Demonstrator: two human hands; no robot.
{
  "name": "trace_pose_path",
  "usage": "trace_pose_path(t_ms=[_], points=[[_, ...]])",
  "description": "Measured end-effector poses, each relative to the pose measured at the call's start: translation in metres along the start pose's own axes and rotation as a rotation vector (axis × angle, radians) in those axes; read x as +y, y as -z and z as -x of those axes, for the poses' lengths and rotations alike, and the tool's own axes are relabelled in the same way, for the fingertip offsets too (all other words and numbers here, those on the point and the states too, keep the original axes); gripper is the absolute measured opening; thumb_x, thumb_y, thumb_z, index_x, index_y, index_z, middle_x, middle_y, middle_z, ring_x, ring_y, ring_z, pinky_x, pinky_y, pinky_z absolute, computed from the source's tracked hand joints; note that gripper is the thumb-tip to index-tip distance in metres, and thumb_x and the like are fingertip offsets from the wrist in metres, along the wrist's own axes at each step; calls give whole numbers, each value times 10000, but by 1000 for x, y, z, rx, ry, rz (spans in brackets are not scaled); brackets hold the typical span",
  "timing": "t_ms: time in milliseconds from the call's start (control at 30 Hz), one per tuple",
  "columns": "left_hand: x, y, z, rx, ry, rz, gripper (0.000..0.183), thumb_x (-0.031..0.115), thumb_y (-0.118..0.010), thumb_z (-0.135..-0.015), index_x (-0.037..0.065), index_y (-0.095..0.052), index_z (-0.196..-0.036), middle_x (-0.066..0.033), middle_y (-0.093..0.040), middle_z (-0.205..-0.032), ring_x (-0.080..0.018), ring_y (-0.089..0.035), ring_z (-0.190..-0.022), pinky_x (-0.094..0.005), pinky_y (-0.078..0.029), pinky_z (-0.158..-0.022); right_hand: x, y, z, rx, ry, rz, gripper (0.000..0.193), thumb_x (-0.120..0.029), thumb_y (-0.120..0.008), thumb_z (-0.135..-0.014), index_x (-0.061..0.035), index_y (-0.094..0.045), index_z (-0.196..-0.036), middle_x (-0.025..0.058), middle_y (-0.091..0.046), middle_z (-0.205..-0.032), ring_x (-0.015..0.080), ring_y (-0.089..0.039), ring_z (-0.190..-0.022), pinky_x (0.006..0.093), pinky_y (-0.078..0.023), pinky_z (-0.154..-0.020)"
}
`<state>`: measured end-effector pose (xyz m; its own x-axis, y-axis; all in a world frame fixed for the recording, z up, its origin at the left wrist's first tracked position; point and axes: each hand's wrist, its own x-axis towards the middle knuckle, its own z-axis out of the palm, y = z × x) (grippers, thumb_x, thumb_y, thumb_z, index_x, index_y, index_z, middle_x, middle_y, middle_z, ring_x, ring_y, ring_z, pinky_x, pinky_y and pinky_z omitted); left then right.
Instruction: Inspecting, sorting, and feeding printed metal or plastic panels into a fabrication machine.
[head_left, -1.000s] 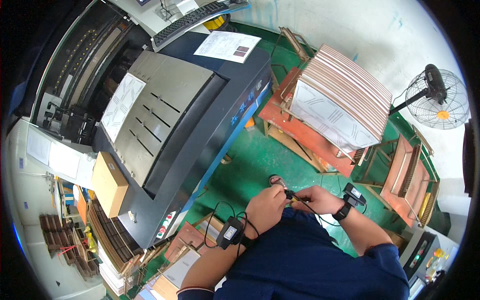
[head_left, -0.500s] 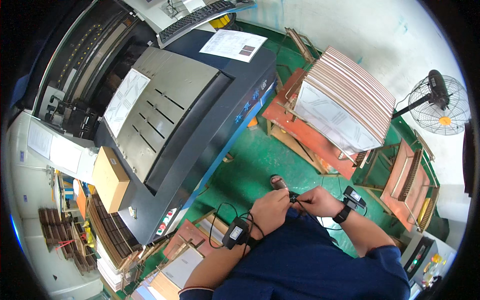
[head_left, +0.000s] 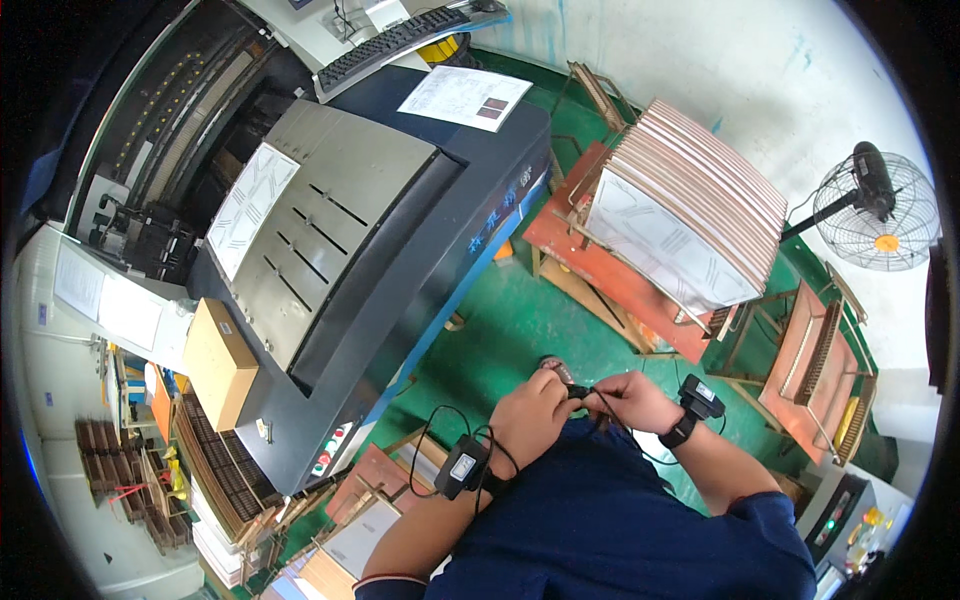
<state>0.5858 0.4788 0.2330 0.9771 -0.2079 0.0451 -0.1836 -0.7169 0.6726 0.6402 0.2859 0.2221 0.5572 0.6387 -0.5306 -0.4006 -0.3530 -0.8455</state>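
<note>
Close to my waist, both hands meet at a small black piece on a black cable (head_left: 581, 392); its exact kind is too small to make out. My left hand (head_left: 527, 420) is closed, its fingertips pinching the left end. From the other side my right hand (head_left: 638, 402) grips the cable between thumb and fingers. A small black box (head_left: 465, 467) with a looping wire is strapped to my left wrist. On my right wrist are a black band (head_left: 682, 430) and a similar black box (head_left: 702, 397).
A large dark machine (head_left: 400, 300) with a grey metal bed stands on the left, a patterned sheet (head_left: 252, 210) and cardboard box (head_left: 219, 364) on it. On the right are a rack of upright panels (head_left: 700, 190), a fan (head_left: 880, 210) and an orange-topped table (head_left: 800, 350).
My left hand has shifted slightly and its fingers have lowered around the black piece, which now shows more plainly between both hands. The right hand has moved a little left.
</note>
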Motion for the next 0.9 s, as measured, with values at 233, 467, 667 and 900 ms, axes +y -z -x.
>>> trace_pose_path(t_ms=[233, 467, 667, 900], points=[[-6, -9, 7, -48, 616, 1141, 195, 175, -588, -866, 37, -540, -995, -44, -590, -871, -104, -598, -792, -262, -485, -625, 2, 10, -1, 146, 0, -402, 293, -273, -550, -888, 17, -584, -909, 56, -607, -744, 157, -608, -604, 225, -466, -521], [-15, -13, 6, -194, 542, 1183, 209, 207, -501, -916, 20, -550, -997, -48, -595, -858, -131, -555, -823, -267, -435, -785, 5, 17, -4, 50, 25, -248, 270, -250, -558, -885, 16, -595, -916, 50, -620, -757, 127, -610, -613, 221, -464, -522], [-15, -10, 5, -266, 549, 1393, 228, 228, -451, -937, 26, -530, -866, -10, -498, -690, -122, -497, -698, -285, -417, -762, -4, 16, -3, -62, 3, -202, 222, -234, -551, -890, -21, -615, -900, 24, -626, -769, 88, -582, -602, 205, -453, -513], [-12, -6, 3, -279, 646, 1442, 244, 240, -452, -937, 20, -523, -862, 11, -412, -595, -119, -440, -595, -315, -423, -756, -3, 15, -1, -127, -20, -217, 179, -172, -539, -893, -7, -606, -915, 35, -627, -779, 87, -574, -600, 205, -446, -502]])
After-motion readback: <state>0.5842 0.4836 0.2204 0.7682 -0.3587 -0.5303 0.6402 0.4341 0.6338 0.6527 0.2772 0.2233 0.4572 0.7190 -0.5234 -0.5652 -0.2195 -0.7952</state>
